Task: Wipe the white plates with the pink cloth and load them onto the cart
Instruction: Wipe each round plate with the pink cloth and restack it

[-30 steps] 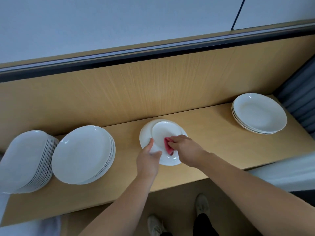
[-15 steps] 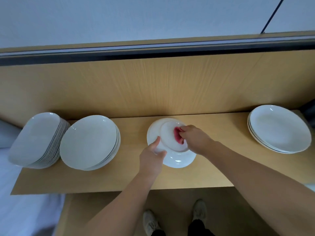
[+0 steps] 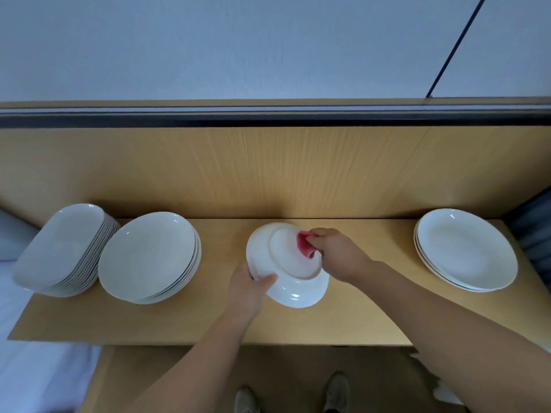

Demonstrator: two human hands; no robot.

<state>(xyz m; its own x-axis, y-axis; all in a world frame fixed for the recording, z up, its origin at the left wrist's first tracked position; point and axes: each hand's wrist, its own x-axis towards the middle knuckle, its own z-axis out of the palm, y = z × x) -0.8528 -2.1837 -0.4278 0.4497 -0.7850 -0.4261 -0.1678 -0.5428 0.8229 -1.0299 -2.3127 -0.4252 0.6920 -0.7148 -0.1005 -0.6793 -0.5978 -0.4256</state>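
My left hand (image 3: 250,289) grips the near-left rim of a white plate (image 3: 278,257), held upside down and tilted above the wooden shelf (image 3: 226,320). Its underside ring faces me. Below it another white plate (image 3: 301,293) lies on the shelf, partly covered. My right hand (image 3: 338,253) pinches the pink cloth (image 3: 304,244) against the far right of the raised plate's underside. Part of the cloth is hidden under my fingers.
A stack of round white plates (image 3: 149,257) stands at the left, with a leaning stack of oblong plates (image 3: 61,248) beyond it. Another short plate stack (image 3: 465,248) sits at the right end. A wooden back panel (image 3: 268,171) rises behind the shelf. My shoes (image 3: 335,391) show below.
The pink cloth moved from the plate's near middle to its far right side. My left hand kept its grip on the rim. The camera view swung to the left and pulled back.
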